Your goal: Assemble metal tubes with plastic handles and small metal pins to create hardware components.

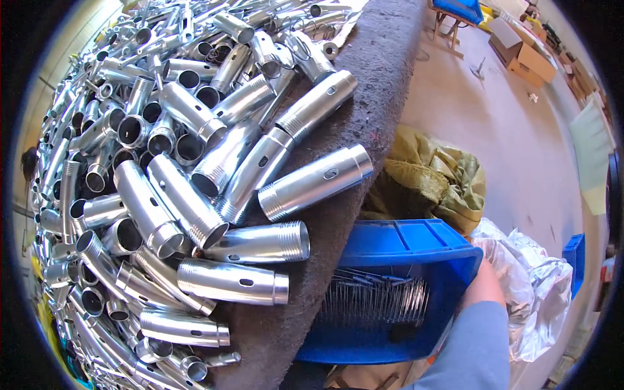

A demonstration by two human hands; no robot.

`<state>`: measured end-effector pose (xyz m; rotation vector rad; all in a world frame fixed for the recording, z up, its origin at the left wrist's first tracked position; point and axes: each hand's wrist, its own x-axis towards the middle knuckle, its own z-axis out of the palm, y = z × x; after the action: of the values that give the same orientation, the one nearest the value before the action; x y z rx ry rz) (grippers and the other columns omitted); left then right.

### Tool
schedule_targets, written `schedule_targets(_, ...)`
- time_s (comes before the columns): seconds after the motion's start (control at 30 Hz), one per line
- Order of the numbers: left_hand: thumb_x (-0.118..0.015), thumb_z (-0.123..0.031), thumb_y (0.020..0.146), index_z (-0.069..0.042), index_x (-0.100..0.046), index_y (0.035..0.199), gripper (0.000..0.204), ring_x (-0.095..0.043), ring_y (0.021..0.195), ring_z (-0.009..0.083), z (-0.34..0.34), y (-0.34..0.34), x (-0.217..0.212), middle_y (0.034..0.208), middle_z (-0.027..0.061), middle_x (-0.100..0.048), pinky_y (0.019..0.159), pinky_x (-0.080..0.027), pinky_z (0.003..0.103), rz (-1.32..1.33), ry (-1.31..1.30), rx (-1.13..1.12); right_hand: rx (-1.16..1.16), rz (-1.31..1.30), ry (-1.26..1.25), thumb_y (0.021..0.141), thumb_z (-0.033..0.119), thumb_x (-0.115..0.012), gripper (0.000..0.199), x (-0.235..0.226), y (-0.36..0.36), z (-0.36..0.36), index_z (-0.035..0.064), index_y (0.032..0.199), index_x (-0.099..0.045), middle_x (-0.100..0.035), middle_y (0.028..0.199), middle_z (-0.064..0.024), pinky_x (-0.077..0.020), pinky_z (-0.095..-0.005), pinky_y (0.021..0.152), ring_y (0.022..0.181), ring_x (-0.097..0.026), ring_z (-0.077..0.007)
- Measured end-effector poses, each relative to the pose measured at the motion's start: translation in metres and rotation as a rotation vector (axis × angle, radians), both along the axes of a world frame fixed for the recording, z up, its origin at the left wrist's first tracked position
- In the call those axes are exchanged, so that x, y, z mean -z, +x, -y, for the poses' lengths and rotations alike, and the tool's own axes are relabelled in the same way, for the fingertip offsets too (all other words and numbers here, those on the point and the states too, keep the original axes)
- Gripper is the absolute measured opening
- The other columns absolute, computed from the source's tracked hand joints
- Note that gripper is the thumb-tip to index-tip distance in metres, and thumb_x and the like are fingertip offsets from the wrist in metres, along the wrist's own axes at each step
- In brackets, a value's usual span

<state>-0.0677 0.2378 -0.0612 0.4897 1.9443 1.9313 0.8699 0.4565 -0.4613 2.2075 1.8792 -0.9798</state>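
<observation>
Holding rods (383, 303) already, the blue bin (377, 353) is flanked by still-heaped tubes (227, 282) and right hand (482, 281), grip unclear, left hand unseen.

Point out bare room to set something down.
Bare: the dark, rough tabletop strip between the heaped silver metal tubes and the blue plastic bin; one tube narrows it near the olive fabric sack. The grey floor also shows bare between that sack and the brown cardboard box. Crowded: the tabletop's left, under tubes, and the bin, holding thin silvery metal rods.

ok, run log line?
right hand: at side of blue bin, grip hidden; left hand: unseen; contents: thin metal rods; dark surface: metal tubes
</observation>
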Motion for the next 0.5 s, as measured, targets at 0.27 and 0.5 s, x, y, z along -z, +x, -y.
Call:
schedule_targets(0.27,-0.048,-0.035,0.093,-0.008,-0.053,0.112,0.034,-0.054,0.094,0.0233,0.000,-0.002,0.009,0.099,0.0067,-0.055,0.088,-0.042,0.040,-0.011,-0.009,-0.050,-0.006,0.003,-0.016,0.079,0.027,-0.067,0.052,-0.008,0.001,-0.019,0.0070,0.125,-0.056,-0.056,0.126,-0.0180,-0.0416,-0.0366,0.100,0.114,-0.055,-0.0308)
schedule_targets(0.5,-0.048,-0.035,0.093,-0.007,-0.053,0.114,0.036,-0.054,0.096,0.0240,0.037,0.001,0.012,0.102,0.0072,-0.055,0.090,-0.042,0.041,-0.009,0.035,-0.151,-0.043,-0.316,0.091,0.073,0.025,-0.072,0.044,-0.120,-0.029,-0.072,0.0059,0.112,-0.064,-0.066,0.105,-0.0154,-0.0469,-0.0337,0.091,0.100,-0.061,-0.0259)
